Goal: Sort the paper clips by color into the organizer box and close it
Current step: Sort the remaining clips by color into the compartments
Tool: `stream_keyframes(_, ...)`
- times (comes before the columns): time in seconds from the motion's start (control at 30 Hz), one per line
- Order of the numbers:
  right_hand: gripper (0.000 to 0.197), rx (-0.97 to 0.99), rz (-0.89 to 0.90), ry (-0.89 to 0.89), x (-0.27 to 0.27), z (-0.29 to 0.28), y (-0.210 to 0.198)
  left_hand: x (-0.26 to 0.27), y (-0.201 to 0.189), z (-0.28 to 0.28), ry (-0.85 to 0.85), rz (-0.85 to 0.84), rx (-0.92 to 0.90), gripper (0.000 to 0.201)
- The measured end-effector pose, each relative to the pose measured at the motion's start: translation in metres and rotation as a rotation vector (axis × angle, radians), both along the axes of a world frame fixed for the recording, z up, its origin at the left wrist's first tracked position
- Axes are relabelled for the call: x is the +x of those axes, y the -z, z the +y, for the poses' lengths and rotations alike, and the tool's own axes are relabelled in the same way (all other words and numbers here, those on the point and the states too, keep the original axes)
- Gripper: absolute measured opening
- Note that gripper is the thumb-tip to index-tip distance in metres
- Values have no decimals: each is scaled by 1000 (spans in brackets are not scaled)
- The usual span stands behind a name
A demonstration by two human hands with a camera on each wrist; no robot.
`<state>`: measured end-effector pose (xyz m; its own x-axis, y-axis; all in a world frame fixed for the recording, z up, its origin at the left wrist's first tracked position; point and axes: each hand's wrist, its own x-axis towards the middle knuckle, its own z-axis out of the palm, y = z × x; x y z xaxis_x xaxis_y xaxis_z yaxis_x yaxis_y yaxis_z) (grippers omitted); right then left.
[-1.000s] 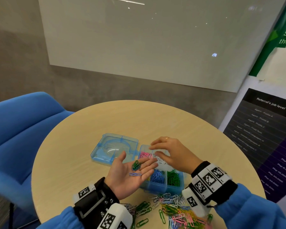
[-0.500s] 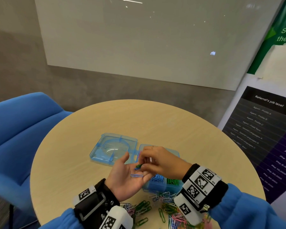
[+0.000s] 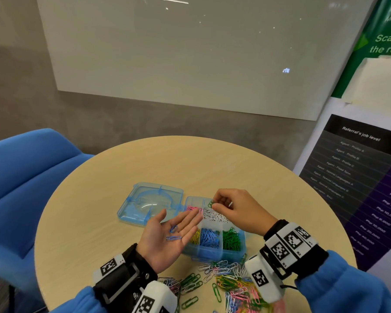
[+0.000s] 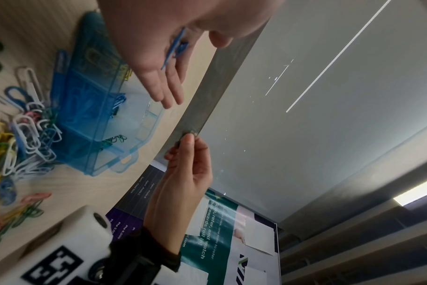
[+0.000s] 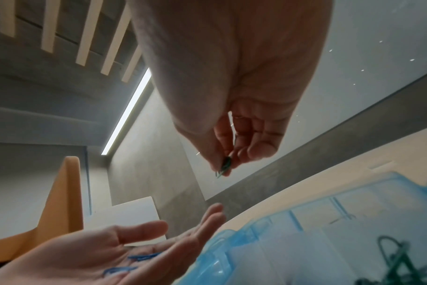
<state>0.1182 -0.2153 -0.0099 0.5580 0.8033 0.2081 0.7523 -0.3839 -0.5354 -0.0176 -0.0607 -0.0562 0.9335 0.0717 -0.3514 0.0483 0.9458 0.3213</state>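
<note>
A translucent blue organizer box (image 3: 213,253) stands on the round table with its lid (image 3: 150,203) folded flat to the left. Its compartments hold pink, white, yellow, blue and green clips. My left hand (image 3: 167,236) lies palm up beside the box, fingers straight, with two blue paper clips (image 3: 173,233) (image 5: 144,257) on the palm. My right hand (image 3: 229,207) hovers over the box's far side and pinches green paper clips (image 3: 211,203) (image 5: 224,166) between thumb and fingertips. A mixed pile of loose clips (image 3: 226,282) lies at the near edge.
A blue chair (image 3: 20,177) stands left of the table (image 3: 99,222). A dark poster (image 3: 359,177) leans at the right, close to the table's rim. A pale board hangs on the grey wall behind.
My right hand came to the left palm, picked the green clips off it and has moved right and away over the box. The blue clips stay on the palm.
</note>
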Motion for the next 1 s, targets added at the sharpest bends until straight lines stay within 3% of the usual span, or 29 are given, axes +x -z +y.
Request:
stream_keyframes(0.17, 15, -73, 29, 98, 4, -15, 4, 0, -2, 1, -45, -4, -16, 61)
stream_keyframes(0.37, 19, -238, 37, 121, -1, -41, 19, 6, -11, -7, -98, -4, 184, 55)
stream_keyframes(0.47, 20, -211, 38, 140, -4, -51, 15, 21, -24, -16, -62, -41, 452, 56)
stream_keyframes(0.57, 17, -161, 41, 148, -8, -61, 7, 36, -35, -36, 71, 14, 956, 65)
stream_keyframes(0.63, 16, -139, 37, 141, -11, -69, 1, 44, -36, -50, 180, 70, 1192, 70)
stream_keyframes(0.73, 16, -161, 27, 126, -15, -85, -4, 47, -33, -60, 248, 50, 1239, 72)
stream_keyframes(0.83, 17, -207, 32, 95, -17, -104, -2, 36, -42, -54, 210, -30, 1302, 65)
stream_keyframes(0.93, 16, -283, 33, 46, -20, -123, 8, 16, -48, -29, 197, -93, 1510, 49)
stream_keyframes(1.0, 16, -317, 54, 4, -23, -134, 15, -3, -45, -9, 233, -89, 1751, 30)
